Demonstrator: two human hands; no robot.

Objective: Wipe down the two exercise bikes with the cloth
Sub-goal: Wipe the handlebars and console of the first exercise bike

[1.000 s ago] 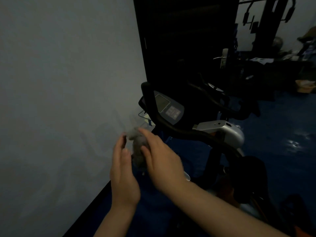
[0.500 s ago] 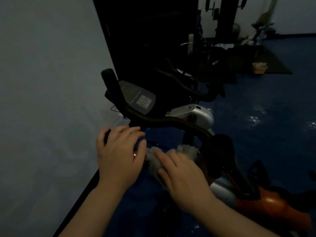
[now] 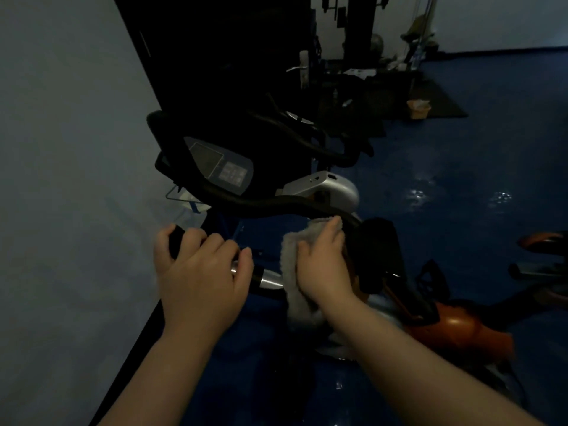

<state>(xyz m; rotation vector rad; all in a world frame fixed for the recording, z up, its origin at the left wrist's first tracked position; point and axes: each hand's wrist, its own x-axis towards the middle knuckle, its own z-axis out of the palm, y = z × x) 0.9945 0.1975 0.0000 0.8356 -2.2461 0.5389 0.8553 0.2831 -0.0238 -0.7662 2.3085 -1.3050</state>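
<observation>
Handlebar grip [image 3: 176, 242] is being clutched by the left hand [image 3: 199, 278]; the grey cloth [image 3: 292, 272] is being pressed on by the right hand [image 3: 322, 265]. Cloth tail is hanging loose and risks being snagged or dropped.

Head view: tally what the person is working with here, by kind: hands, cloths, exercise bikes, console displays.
Hands: 2, left hand gripping the black handlebar grip, right hand holding the cloth
Grey cloths: 1
Exercise bikes: 2, near bike, far bike
Console displays: 1
Total: 6

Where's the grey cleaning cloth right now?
The fluffy grey cloth is centre frame, gripped under the right hand against the bike's black handlebar, right of the left hand.
</observation>
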